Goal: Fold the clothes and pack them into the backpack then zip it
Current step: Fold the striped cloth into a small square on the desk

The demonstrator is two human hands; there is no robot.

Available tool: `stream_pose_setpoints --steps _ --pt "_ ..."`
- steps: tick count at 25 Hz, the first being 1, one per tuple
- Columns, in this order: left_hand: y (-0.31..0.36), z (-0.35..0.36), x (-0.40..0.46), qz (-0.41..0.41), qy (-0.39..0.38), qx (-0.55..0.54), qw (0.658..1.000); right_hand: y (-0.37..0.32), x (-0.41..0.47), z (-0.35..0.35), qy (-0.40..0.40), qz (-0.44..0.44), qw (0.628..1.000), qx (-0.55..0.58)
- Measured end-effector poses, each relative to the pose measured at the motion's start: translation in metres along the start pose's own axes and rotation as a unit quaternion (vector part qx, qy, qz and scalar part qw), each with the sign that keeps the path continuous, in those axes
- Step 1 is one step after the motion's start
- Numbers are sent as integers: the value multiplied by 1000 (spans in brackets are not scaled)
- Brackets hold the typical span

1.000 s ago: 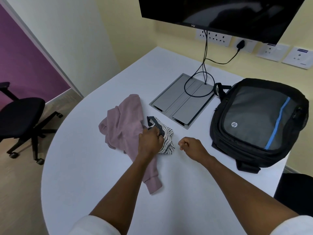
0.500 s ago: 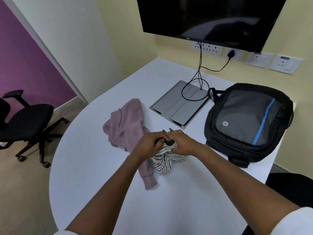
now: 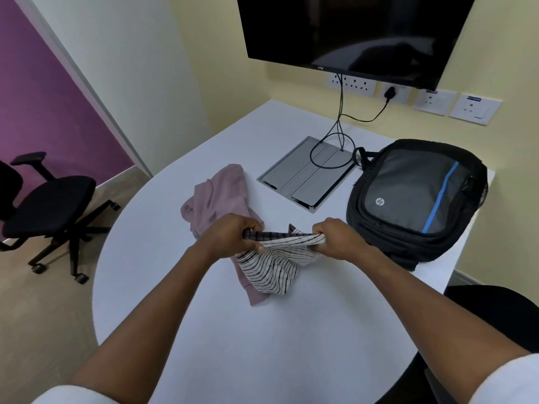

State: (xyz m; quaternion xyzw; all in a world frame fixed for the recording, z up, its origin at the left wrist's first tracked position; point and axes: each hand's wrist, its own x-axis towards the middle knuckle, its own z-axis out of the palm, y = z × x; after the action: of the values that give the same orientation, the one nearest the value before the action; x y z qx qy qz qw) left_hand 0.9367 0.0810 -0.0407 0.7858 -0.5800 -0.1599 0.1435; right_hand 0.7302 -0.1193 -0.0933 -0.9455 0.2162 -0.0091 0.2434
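Note:
A white garment with thin black stripes [image 3: 271, 269] hangs stretched between my hands just above the white table [image 3: 204, 330]. My left hand [image 3: 230, 237] grips its left top edge and my right hand [image 3: 332, 237] grips the right top edge. Under and behind it a crumpled mauve garment [image 3: 218, 196] lies on the table, partly covered by the striped one. A black and grey backpack [image 3: 414, 196] with a blue stripe lies flat at the right, its zips shut as far as I can see.
A grey cable hatch [image 3: 303, 176] with black cables sits in the table behind the clothes. A wall-mounted dark screen [image 3: 350, 33] hangs above sockets. A black office chair [image 3: 46, 205] stands on the floor at left. Another dark seat [image 3: 493, 310] shows at the right edge.
My right hand joined the left on the striped garment, and both lifted it and pulled apart, spreading its top edge. The view rose and shifted slightly.

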Motion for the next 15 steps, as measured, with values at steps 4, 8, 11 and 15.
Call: stream_pose_setpoints --steps 4,8,11,15 --pt "-17 -8 -27 -34 -36 93 994 -15 -14 -15 85 10 996 -16" --pt "-37 -16 -64 -64 77 121 988 -31 -26 -26 147 18 988 -42" --pt "-50 -18 -93 -94 153 98 979 -43 -36 -29 177 23 983 -52" --pt "-58 -19 -117 -150 208 103 961 -54 -43 -29 143 23 988 -53"
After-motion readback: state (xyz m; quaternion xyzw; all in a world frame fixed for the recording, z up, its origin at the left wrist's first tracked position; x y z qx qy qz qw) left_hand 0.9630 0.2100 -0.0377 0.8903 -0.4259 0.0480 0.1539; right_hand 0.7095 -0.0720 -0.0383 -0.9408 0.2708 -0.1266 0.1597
